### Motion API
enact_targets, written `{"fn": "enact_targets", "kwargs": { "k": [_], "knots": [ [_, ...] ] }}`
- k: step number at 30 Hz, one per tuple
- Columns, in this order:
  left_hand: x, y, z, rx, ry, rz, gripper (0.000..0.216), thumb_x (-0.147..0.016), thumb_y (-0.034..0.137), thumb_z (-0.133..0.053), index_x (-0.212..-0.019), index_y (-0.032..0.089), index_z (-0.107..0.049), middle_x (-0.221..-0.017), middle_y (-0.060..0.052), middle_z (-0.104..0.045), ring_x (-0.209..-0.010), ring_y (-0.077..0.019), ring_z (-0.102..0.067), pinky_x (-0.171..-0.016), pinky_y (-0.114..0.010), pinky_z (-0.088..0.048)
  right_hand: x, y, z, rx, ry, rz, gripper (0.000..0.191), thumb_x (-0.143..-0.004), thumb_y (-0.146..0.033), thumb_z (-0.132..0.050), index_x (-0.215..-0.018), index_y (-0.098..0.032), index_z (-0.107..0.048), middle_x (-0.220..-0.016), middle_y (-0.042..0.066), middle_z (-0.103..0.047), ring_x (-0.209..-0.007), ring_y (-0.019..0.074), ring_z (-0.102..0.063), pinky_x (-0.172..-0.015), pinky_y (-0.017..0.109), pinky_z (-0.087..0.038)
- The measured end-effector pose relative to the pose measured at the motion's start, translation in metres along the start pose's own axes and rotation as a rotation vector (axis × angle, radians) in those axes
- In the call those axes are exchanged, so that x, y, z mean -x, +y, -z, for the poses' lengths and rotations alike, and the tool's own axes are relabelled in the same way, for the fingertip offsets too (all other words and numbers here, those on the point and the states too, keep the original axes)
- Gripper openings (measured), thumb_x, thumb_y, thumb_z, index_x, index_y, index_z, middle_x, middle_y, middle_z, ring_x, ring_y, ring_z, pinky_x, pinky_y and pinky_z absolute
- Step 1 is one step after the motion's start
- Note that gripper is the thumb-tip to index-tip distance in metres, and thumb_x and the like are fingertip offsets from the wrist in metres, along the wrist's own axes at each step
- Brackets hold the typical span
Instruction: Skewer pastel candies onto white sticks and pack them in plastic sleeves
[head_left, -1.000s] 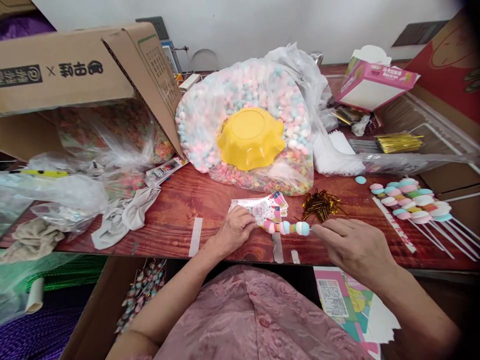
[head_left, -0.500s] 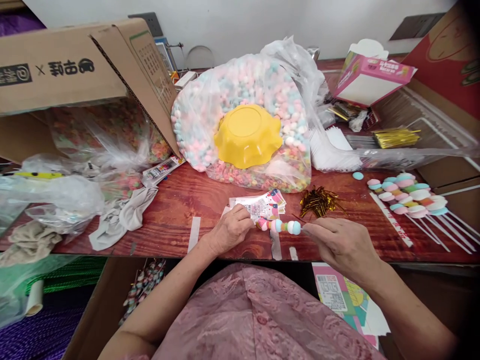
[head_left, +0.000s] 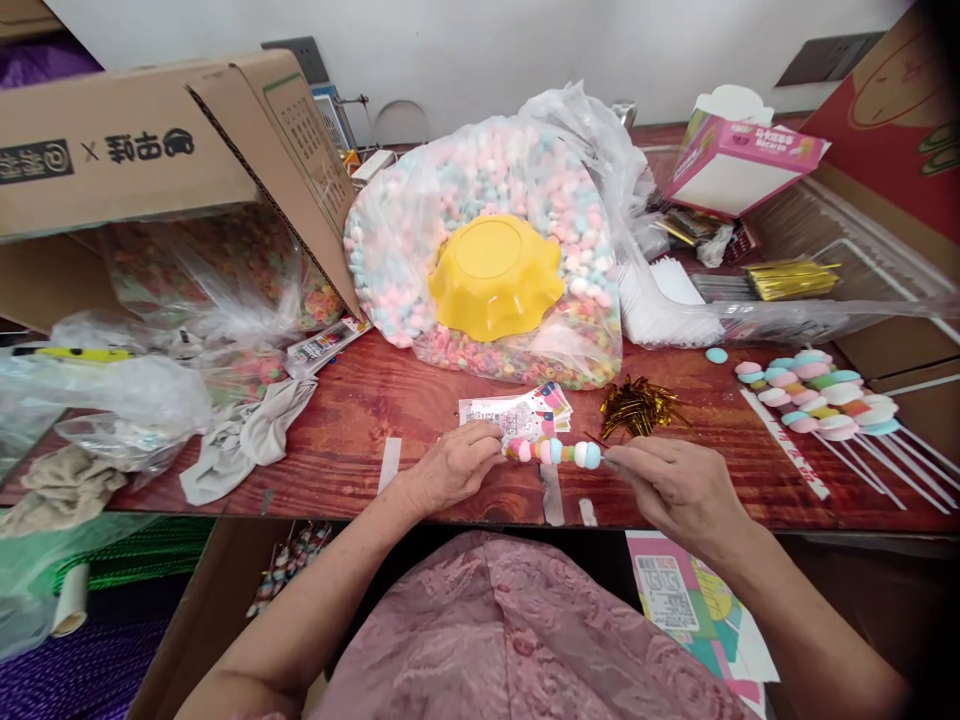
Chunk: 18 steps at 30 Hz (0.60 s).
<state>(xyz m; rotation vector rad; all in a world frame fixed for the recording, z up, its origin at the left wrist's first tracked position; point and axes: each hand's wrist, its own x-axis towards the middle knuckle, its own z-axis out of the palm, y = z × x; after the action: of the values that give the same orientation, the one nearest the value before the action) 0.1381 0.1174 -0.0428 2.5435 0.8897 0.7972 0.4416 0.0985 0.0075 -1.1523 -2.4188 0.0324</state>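
Observation:
A marshmallow skewer (head_left: 555, 452) in pink, white, blue and orange lies level between my hands, above the table's front edge. My left hand (head_left: 461, 462) is closed at its left end, fingers pinched; a clear wrapper seems to be there, but I cannot make it out well. My right hand (head_left: 679, 490) pinches the stick at the other end, beside the blue marshmallow. Just behind lie printed cards (head_left: 517, 408) and a heap of gold twist ties (head_left: 641, 405). Several finished-looking marshmallow skewers (head_left: 821, 393) are piled to the right, with white sticks pointing toward me.
A big clear bag of marshmallows (head_left: 397, 230) stands at the back, a yellow scalloped bowl (head_left: 495, 275) upside down on it. At left are a cardboard box (head_left: 135, 140) and grey gloves (head_left: 251, 440). A plastic tray (head_left: 795, 315) with gold ties sits at right.
My left hand has shifted slightly left and down, its fingers still closed at the skewer's end. The right hand and the skewer stay nearly in place.

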Motion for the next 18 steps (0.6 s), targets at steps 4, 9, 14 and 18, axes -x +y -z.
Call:
{"fn": "enact_targets", "kwargs": {
  "k": [4, 9, 14, 18],
  "knots": [
    [0.000, 0.004, 0.001, 0.037, 0.033, 0.077, 0.010, -0.096, 0.019, -0.047, -0.103, 0.016, -0.053, -0.107, -0.012, -0.065, -0.101, -0.0200, -0.061, -0.087, -0.035, -0.051, 0.000, -0.003, 0.000, -0.093, 0.023, 0.018, 0.021, -0.093, -0.015, -0.049, -0.090, -0.020, -0.069, -0.078, 0.004, -0.070, -0.070, 0.0137, -0.064, -0.065, 0.024, -0.046],
    [-0.003, 0.008, 0.003, 0.065, 0.032, 0.097, 0.033, -0.095, 0.027, -0.053, -0.124, 0.015, -0.047, -0.109, -0.013, -0.064, -0.100, -0.0216, -0.060, -0.085, -0.037, -0.050, 0.000, -0.004, 0.001, -0.202, 0.086, 0.020, 0.016, -0.092, -0.013, -0.052, -0.093, -0.019, -0.067, -0.080, 0.004, -0.071, -0.069, 0.0133, -0.065, -0.064, 0.025, -0.048],
    [-0.007, 0.009, 0.002, 0.083, -0.035, 0.077, 0.020, -0.096, 0.028, -0.048, -0.108, 0.015, -0.056, -0.095, -0.011, -0.064, -0.090, -0.0211, -0.059, -0.079, -0.035, -0.048, -0.001, -0.008, 0.002, -0.062, 0.090, 0.065, 0.021, -0.091, -0.010, -0.049, -0.094, -0.019, -0.067, -0.082, 0.005, -0.071, -0.070, 0.0136, -0.064, -0.064, 0.026, -0.046],
    [-0.010, 0.016, 0.007, 0.069, -0.117, 0.160, 0.016, -0.095, 0.030, -0.050, -0.090, 0.016, -0.055, -0.084, -0.006, -0.062, -0.077, -0.0174, -0.056, -0.070, -0.029, -0.043, -0.005, -0.015, 0.010, 0.176, 0.087, 0.181, 0.027, -0.086, -0.005, -0.044, -0.093, -0.016, -0.068, -0.077, 0.005, -0.069, -0.066, 0.0141, -0.059, -0.063, 0.028, -0.041]
  ]
}}
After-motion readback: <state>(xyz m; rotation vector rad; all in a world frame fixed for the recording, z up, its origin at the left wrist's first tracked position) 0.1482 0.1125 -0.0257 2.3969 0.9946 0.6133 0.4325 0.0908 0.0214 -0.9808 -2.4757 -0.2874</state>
